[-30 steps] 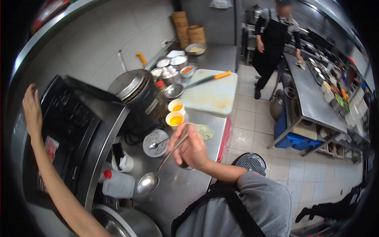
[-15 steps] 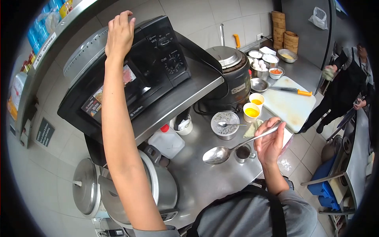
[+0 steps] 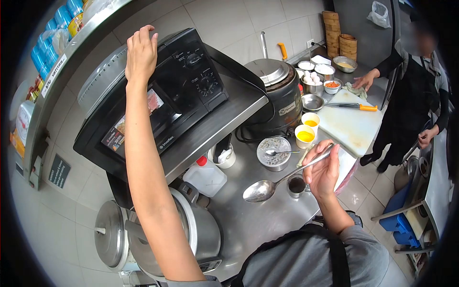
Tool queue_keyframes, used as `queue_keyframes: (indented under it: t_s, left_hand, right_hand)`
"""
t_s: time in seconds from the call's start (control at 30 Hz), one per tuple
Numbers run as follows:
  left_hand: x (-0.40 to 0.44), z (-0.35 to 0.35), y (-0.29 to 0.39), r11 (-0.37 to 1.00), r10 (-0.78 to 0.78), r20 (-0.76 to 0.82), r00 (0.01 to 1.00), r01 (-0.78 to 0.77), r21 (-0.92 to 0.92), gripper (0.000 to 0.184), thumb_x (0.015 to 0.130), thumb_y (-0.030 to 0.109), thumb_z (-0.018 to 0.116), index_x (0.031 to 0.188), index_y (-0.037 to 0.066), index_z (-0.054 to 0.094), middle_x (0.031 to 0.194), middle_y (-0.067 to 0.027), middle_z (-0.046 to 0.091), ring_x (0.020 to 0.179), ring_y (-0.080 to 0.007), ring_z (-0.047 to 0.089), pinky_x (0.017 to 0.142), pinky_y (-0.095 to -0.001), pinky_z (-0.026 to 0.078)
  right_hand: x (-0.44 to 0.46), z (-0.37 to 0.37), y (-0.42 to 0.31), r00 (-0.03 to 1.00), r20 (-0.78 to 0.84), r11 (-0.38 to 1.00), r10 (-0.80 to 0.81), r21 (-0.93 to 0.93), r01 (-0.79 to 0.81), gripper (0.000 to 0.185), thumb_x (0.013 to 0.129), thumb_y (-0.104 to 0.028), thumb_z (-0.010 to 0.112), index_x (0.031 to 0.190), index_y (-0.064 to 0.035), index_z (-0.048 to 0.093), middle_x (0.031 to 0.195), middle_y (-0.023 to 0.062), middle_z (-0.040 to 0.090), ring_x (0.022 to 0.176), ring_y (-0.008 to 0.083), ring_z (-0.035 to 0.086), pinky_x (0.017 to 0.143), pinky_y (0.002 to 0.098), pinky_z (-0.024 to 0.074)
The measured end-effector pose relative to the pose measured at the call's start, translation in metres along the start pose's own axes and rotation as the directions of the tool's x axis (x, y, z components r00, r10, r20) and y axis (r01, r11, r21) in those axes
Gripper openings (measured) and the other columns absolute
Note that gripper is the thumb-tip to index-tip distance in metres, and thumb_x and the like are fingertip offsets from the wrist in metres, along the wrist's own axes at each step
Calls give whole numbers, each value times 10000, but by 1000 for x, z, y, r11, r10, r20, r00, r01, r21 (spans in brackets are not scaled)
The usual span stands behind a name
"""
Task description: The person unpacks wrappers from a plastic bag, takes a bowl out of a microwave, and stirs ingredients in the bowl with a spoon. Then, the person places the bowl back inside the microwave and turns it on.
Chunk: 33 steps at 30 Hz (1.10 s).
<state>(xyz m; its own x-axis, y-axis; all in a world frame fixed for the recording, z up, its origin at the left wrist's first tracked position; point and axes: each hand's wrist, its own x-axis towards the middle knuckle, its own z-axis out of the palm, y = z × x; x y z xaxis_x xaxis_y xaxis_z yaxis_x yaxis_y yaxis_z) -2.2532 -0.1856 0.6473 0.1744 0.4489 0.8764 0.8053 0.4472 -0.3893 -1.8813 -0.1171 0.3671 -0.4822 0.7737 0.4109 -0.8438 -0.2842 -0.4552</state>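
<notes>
My right hand [image 3: 323, 171] pinches the handle of a large metal serving spoon [image 3: 260, 191], its bowl hanging over the steel counter. Just below the spoon handle stands a small cup of dark liquid [image 3: 296, 185]. My left hand [image 3: 142, 53] is raised to the top edge of a black microwave [image 3: 191, 91], fingers apart and slightly bent, with no object visible in them. Beside it, on top of the microwave, lies a grey plastic container [image 3: 103, 71]. A metal container with a smaller spoon across it [image 3: 274, 154] sits beyond the serving spoon.
Two paper cups with yellow liquid [image 3: 304, 136] stand by a white cutting board [image 3: 351, 126] bearing an orange-handled knife [image 3: 356, 106]. A pot of eggs [image 3: 312, 82] is behind. A co-worker [image 3: 411, 86] stands at right. Below the microwave shelf are a plastic jug [image 3: 205, 177] and a large cooker [image 3: 205, 225].
The co-worker has come closer to the counter and placed a hand with a cloth near the cutting board. My view has shifted slightly; both my hands keep nearly the same pose.
</notes>
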Motion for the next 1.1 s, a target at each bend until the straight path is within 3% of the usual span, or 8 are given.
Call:
queue_keyframes:
  t_s: [1.1]
  left_hand:
    - [1,1,-3,999,35,-3,999,-35,21,248,948,237,483,1139,81,505,1081,-144,578,1046,-355,502,897,-436,421]
  right_hand:
    - [-1,-2,0,1000,26,1000,-3,14,2,411,1017,-407,199,944,-62,411,747,212,591,392,201,497,359,247,427]
